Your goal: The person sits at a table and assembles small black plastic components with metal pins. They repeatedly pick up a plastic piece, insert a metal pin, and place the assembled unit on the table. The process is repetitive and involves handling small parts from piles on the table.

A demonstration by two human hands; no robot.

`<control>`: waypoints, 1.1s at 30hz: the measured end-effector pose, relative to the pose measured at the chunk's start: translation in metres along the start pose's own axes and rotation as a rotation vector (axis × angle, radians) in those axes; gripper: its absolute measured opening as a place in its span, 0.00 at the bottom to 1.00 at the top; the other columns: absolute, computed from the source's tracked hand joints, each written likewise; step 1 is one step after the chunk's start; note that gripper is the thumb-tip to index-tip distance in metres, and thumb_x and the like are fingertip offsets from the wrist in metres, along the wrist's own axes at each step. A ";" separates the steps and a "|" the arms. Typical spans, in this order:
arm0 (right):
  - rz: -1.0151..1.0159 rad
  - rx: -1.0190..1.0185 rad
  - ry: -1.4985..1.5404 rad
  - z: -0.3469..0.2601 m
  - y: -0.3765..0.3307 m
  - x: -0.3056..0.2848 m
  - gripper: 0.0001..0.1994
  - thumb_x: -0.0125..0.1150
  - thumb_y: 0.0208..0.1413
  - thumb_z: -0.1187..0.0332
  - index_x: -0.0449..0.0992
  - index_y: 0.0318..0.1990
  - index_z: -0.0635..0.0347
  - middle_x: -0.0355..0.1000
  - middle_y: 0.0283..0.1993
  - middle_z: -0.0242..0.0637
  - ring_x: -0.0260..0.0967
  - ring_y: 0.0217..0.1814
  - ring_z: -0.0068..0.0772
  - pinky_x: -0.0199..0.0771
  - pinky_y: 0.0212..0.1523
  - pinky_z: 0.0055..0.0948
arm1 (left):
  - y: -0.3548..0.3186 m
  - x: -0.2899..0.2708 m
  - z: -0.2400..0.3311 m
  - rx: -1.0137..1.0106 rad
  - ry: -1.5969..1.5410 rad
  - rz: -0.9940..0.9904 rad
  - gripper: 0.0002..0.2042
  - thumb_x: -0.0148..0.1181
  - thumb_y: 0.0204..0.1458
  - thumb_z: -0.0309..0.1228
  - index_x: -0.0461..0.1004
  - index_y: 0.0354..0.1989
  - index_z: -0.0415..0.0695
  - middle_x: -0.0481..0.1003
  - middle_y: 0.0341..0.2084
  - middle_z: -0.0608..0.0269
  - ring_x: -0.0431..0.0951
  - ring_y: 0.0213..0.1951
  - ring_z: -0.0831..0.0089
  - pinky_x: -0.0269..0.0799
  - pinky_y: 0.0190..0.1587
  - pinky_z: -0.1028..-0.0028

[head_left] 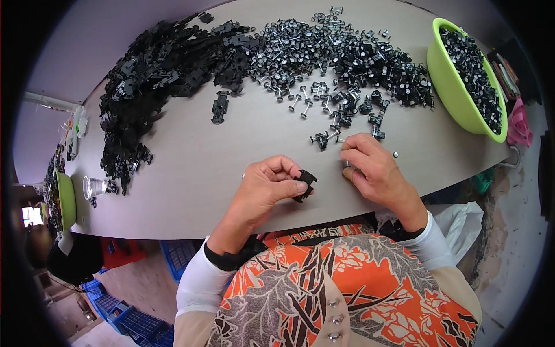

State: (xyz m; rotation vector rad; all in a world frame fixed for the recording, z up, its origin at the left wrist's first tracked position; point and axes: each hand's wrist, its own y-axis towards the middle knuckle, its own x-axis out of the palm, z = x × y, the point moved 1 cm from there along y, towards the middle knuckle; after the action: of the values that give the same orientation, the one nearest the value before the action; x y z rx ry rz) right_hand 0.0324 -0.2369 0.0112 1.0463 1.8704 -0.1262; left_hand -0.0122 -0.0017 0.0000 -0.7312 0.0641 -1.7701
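Observation:
My left hand [260, 188] is closed on a black plastic toy car base [304, 186], pinched between thumb and fingers above the near part of the table. To its right, my right hand [378, 173] has thumb and forefinger brought together around a small wheel axle [348, 164], mostly covered by the fingertips. Just beyond that hand lie loose wheel axles [304, 109] and some black pieces [319, 140] with wheels on. A single black car base [219, 107] rests apart, farther up the table.
A big heap of black car bases [156, 63] covers the far left. Beside it spreads a pile of wheel axles [295, 46]. At the right stands a lime green basin [457, 98] full of wheeled black parts. A clear cup [94, 187] sits near the left edge; blue crates [139, 324] are below.

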 end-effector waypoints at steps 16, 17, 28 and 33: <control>0.130 0.006 0.447 -0.032 0.002 0.009 0.20 0.61 0.38 0.86 0.72 0.43 0.63 0.65 0.42 0.41 0.70 0.32 0.36 0.71 0.25 0.28 | 0.005 0.021 0.006 -0.058 -0.147 0.129 0.08 0.56 0.58 0.27 0.68 0.42 0.36 0.75 0.28 0.57 0.79 0.25 0.71 0.79 0.27 0.78; 0.143 -0.040 0.400 -0.030 0.002 0.014 0.21 0.61 0.38 0.86 0.72 0.44 0.63 0.65 0.42 0.41 0.70 0.32 0.36 0.71 0.25 0.28 | 0.006 0.022 0.005 -0.078 -0.142 0.069 0.08 0.56 0.58 0.28 0.68 0.41 0.36 0.75 0.27 0.58 0.79 0.25 0.71 0.78 0.26 0.78; 0.251 -0.183 0.246 -0.029 0.001 0.018 0.22 0.67 0.33 0.84 0.71 0.41 0.64 0.66 0.39 0.41 0.68 0.36 0.42 0.71 0.30 0.32 | 0.013 0.020 -0.004 -0.136 -0.031 0.007 0.09 0.57 0.58 0.34 0.71 0.35 0.41 0.71 0.22 0.68 0.69 0.19 0.81 0.59 0.19 0.84; 0.269 -0.091 0.250 -0.028 -0.004 0.022 0.20 0.68 0.32 0.83 0.71 0.38 0.64 0.66 0.37 0.40 0.67 0.37 0.43 0.71 0.33 0.33 | 0.016 0.026 -0.006 -0.178 -0.253 0.005 0.09 0.56 0.58 0.33 0.71 0.35 0.39 0.72 0.24 0.66 0.66 0.18 0.81 0.57 0.19 0.82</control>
State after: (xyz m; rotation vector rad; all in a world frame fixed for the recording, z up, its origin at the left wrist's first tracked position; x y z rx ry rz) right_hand 0.0066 -0.2121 0.0086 1.2852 1.9132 0.2558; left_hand -0.0055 -0.0320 0.0001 -1.0782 0.0532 -1.6679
